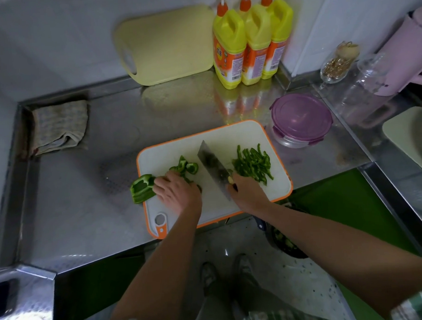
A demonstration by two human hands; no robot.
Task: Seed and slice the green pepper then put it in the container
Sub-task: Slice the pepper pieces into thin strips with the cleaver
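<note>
Hands both low over board (pixel 228 135), which sits at near edge of counter (pixel 87 212).

Right hand (pixel 248 192): clenched round knife (pixel 212 164) handle, which is mostly hidden in the fist. Blade runs from the hand toward far-left across the board's middle, flat side tilted up to the camera. Can't tell if the edge touches the board.

Left hand (pixel 176 192): palm down on the near-left part of the board, fingers bent, fingertips on the right end of pepper piece (pixel 142 188). Pressing or pinching: can't tell, palm side is hidden.

Pepper, three lots:
- pepper piece: large, uncut, overhangs the board's left edge, partly on the counter.
- chunks (pixel 187 166): a few curled bits just far of the left hand, left of the blade.
- strips (pixel 253 163): loose pile of thin slices on the right part of the board, right of the blade, just beside the right hand.

Container (pixel 300 119): clear, round, purple lid on and clipped, on the counter just beyond the board's far-right corner. No pepper seen inside.

Rest: yellow board (pixel 167 46) leaning on the far wall; three yellow bottles (pixel 251 43) right of it; folded cloth (pixel 60 126) far-left on the counter.
</note>
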